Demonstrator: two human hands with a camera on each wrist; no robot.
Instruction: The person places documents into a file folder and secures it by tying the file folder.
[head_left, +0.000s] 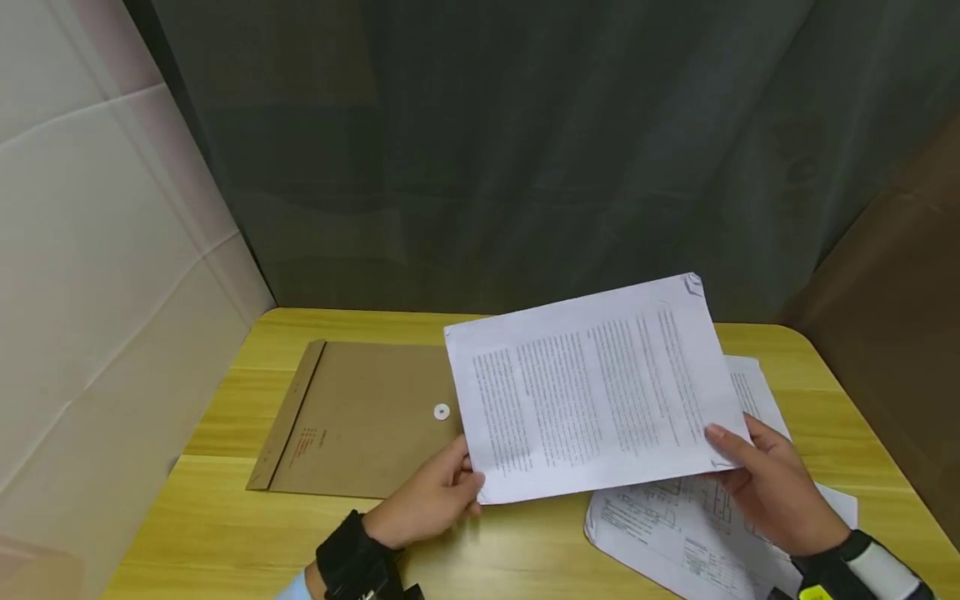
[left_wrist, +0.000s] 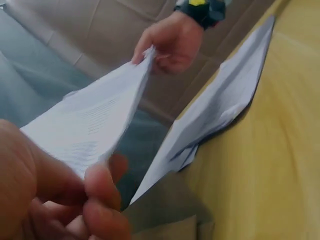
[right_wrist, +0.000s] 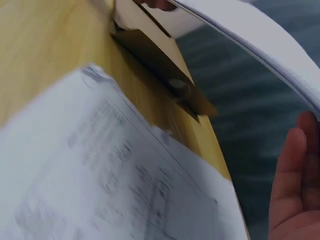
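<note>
Pinched by left hand [head_left: 435, 496] and right hand [head_left: 772, 483] at opposite lower corners, printed sheets [head_left: 592, 392] mid-frame; judged light, floppy, best edge-held.

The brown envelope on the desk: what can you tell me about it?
The brown envelope looks like stiff kraft paper. It lies flat on the yellow wooden table, its flap folded along the left edge. A white round button clasp sits near its right side, and small red print marks its face. The held sheets cover its right end. Whether the left hand touches it is unclear.
</note>
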